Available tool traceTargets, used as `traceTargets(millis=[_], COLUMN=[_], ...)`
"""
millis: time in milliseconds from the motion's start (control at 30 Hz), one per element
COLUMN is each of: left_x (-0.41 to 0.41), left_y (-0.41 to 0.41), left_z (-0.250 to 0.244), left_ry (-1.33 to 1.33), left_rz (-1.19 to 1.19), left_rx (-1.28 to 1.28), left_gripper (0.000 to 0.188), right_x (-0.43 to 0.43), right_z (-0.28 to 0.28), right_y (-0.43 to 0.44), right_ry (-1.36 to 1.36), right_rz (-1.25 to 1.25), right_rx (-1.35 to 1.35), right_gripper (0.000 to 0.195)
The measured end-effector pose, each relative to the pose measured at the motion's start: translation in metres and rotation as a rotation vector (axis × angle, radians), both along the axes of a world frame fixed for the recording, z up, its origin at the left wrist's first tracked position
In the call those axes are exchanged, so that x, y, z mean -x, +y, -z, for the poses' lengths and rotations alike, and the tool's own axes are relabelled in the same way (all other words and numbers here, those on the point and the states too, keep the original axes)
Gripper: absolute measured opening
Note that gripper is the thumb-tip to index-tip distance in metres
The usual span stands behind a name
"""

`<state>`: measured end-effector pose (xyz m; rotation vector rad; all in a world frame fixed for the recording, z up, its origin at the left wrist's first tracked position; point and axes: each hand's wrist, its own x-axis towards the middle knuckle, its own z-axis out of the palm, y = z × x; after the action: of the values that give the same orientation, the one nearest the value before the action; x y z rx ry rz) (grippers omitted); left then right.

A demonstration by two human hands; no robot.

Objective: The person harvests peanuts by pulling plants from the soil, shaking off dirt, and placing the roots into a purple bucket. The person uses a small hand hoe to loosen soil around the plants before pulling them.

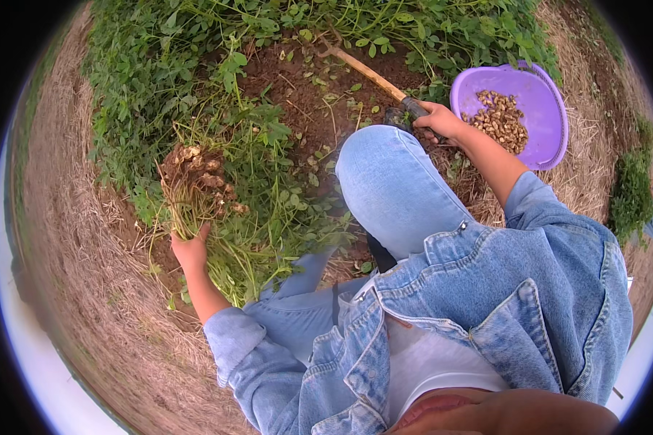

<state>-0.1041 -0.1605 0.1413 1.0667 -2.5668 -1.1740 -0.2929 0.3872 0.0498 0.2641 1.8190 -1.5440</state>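
My left hand grips the stems of an uprooted peanut plant on the left. Its root end points up and away from me, with soil-caked peanut pods clustered there. Leafy stems of the plant trail down beside my left leg. In my right hand is the dark grip of a hand fork with a light wooden shaft. The fork's metal head lies at the edge of the leaves and soil, and its tine tips are partly hidden.
A purple plastic basket with loose peanuts stands just right of my right hand. Growing peanut plants border the dug soil ahead. My bent knee rises between my hands. Dry straw covers the ground at left.
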Motion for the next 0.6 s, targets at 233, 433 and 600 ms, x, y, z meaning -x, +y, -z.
traceTargets(millis=[233,433,600], left_x=[0.004,0.003,0.004], left_y=[0.002,-0.001,0.003], left_z=[-0.004,-0.002,-0.005], left_ry=[-0.045,-0.009,-0.005], left_rz=[-0.021,-0.006,-0.007], left_rx=[0.013,-0.024,-0.051], left_gripper=[0.050,0.050,0.050], right_x=[0.007,0.014,0.026], right_z=[0.004,0.003,-0.004], right_y=[-0.004,-0.007,-0.011], right_ry=[0.010,-0.005,-0.025], right_rz=[-0.012,-0.020,0.001], right_rx=[-0.033,-0.034,-0.008], right_gripper=[0.061,0.058,0.048])
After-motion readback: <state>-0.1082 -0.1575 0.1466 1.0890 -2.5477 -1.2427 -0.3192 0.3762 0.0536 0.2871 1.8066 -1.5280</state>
